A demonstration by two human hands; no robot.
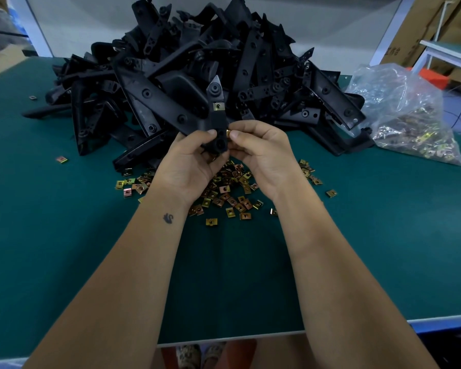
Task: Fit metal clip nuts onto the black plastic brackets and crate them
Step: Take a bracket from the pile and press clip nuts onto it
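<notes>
We see a green bench with a bracket pile; cardboard boxes stand behind. Our left hand grips a bracket, and right fingers pinch a clip nut.

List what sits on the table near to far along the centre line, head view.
Bare green table → loose clip nuts → left hand and right hand, level, on the held bracket → pile of black brackets.

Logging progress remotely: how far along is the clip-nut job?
Early. The held bracket, gripped by the left hand, already carries one clip nut; the right hand pinches a second nut against its edge. The bracket pile and loose nuts remain; no crate shows.
</notes>
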